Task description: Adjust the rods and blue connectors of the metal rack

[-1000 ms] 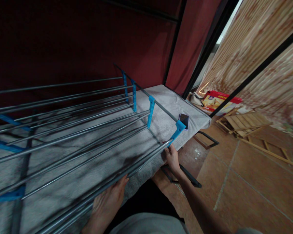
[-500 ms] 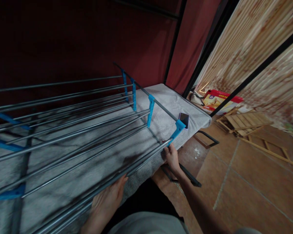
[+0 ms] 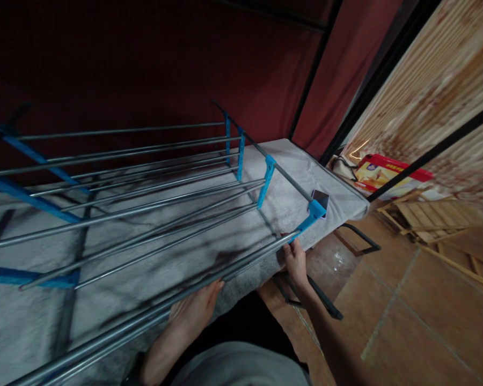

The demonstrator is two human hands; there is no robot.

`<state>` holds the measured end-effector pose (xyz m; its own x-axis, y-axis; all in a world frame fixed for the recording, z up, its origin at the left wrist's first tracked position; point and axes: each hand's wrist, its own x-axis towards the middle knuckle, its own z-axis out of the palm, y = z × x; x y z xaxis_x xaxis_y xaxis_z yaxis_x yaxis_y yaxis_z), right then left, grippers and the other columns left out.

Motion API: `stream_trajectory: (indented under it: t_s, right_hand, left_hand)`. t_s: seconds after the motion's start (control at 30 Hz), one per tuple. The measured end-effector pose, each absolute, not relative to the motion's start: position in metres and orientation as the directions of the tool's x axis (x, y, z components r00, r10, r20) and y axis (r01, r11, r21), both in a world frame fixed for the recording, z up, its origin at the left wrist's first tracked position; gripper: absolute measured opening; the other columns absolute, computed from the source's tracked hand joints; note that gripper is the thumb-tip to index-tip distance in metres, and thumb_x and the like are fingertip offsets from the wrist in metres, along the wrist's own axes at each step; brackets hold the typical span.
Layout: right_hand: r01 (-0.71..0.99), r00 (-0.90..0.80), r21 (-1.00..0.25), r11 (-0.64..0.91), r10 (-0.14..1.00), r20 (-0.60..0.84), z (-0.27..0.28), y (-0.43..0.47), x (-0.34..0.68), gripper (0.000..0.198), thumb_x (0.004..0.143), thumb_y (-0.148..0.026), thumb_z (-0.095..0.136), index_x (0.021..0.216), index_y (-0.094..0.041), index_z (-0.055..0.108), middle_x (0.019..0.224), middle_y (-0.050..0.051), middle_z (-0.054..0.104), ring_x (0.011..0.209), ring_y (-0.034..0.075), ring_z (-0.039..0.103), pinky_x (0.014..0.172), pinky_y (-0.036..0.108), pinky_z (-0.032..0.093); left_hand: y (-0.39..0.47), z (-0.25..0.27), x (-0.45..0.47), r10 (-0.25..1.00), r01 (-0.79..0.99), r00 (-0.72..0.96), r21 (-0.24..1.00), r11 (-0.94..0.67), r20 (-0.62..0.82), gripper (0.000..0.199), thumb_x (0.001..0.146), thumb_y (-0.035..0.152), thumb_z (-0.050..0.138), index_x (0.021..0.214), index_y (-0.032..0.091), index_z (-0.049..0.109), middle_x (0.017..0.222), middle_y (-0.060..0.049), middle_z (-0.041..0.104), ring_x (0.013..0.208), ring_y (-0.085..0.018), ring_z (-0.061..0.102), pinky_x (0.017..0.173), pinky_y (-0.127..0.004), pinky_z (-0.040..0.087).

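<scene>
Both forearms bare, no sleeves in view. Left hand (image 3: 195, 313) & right hand (image 3: 297, 262) bare: no gloves, rings or watch visible. Grey garment at bottom edge, dark fabric beyond it.
</scene>
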<state>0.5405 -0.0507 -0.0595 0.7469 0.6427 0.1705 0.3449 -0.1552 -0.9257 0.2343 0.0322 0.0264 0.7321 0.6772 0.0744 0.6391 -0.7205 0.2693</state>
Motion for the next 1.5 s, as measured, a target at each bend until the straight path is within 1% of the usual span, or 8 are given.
stream_trajectory:
  t_s: [0.23,0.37,0.5,0.7,0.87,1.1,1.4,1.5]
  right_hand:
    - [0.406,0.707,-0.888,-0.215,0.689,0.156,-0.061,-0.059,0.547,0.046,0.09,-0.051,0.051,0.117,-0.018,0.067,0.112,0.014,0.072,0.107,0.028,0.063,0.1,0.045,0.046]
    - [0.43,0.72,-0.864,-0.26,0.676,0.155,-0.066,-0.062,0.552,0.053,0.087,-0.057,0.053,0.118,-0.016,0.067,0.114,0.015,0.071,0.106,0.031,0.064,0.098,0.046,0.047]
    - [0.458,0.71,-0.845,-0.276,0.685,0.161,-0.072,-0.065,0.558,0.054,0.085,-0.059,0.055,0.114,-0.016,0.069,0.111,0.016,0.071,0.105,0.033,0.065,0.097,0.047,0.046]
    - [0.468,0.716,-0.836,-0.286,0.678,0.169,-0.075,-0.066,0.565,0.058,0.083,-0.065,0.058,0.113,-0.017,0.07,0.104,0.013,0.071,0.103,0.035,0.066,0.095,0.049,0.047]
    - [0.442,0.717,-0.852,-0.281,0.682,0.147,-0.066,-0.064,0.559,0.056,0.081,-0.062,0.06,0.11,-0.015,0.072,0.1,0.014,0.071,0.101,0.038,0.066,0.095,0.05,0.047]
    - [0.45,0.725,-0.84,-0.303,0.673,0.146,-0.059,-0.065,0.555,0.047,0.081,-0.057,0.06,0.102,-0.016,0.071,0.092,0.012,0.069,0.094,0.034,0.066,0.09,0.045,0.048]
    - [0.415,0.734,-0.864,-0.286,0.667,0.132,-0.074,-0.065,0.563,0.054,0.079,-0.064,0.062,0.103,-0.016,0.069,0.092,0.012,0.07,0.097,0.035,0.065,0.088,0.045,0.049]
    - [0.401,0.732,-0.879,-0.258,0.667,0.139,-0.074,-0.061,0.56,0.054,0.08,-0.064,0.063,0.104,-0.016,0.069,0.093,0.01,0.071,0.099,0.034,0.065,0.091,0.046,0.049]
  left_hand:
    - [0.026,0.045,0.24,0.742,0.727,0.637,0.484,-0.487,-0.209,0.04,0.105,0.036,0.036,0.111,0.026,0.074,0.106,-0.004,0.079,0.096,-0.022,0.075,0.081,-0.032,0.057]
    - [0.028,0.055,0.242,0.713,0.744,0.628,0.508,-0.433,-0.312,0.043,0.104,0.041,0.035,0.104,0.023,0.074,0.102,-0.006,0.078,0.092,-0.022,0.074,0.076,-0.03,0.054]
    - [0.027,0.06,0.242,0.691,0.726,0.663,0.472,-0.5,-0.289,0.038,0.104,0.038,0.036,0.107,0.024,0.071,0.106,-0.006,0.078,0.096,-0.024,0.073,0.073,-0.031,0.053]
    - [0.016,0.06,0.238,0.693,0.713,0.679,0.445,-0.542,-0.243,0.039,0.106,0.043,0.034,0.114,0.024,0.068,0.11,-0.006,0.076,0.104,-0.023,0.071,0.083,-0.033,0.054]
    - [0.009,0.048,0.227,0.752,0.737,0.654,0.296,-0.608,-0.084,0.033,0.104,0.046,0.045,0.119,0.023,0.064,0.124,-0.009,0.071,0.114,-0.023,0.067,0.094,-0.034,0.05]
    - [0.008,0.026,0.212,0.764,0.739,0.645,0.278,-0.613,-0.029,0.03,0.105,0.042,0.045,0.114,0.023,0.066,0.103,-0.004,0.076,0.103,-0.02,0.07,0.09,-0.032,0.049]
    - [0.009,0.024,0.214,0.785,0.771,0.618,0.234,-0.592,-0.048,0.033,0.105,0.047,0.042,0.114,0.026,0.066,0.102,-0.002,0.077,0.097,-0.022,0.072,0.082,-0.034,0.052]
    - [0.004,0.023,0.211,0.774,0.757,0.632,0.18,-0.629,0.048,0.03,0.104,0.044,0.047,0.113,0.025,0.068,0.113,-0.004,0.076,0.097,-0.018,0.071,0.085,-0.032,0.053]
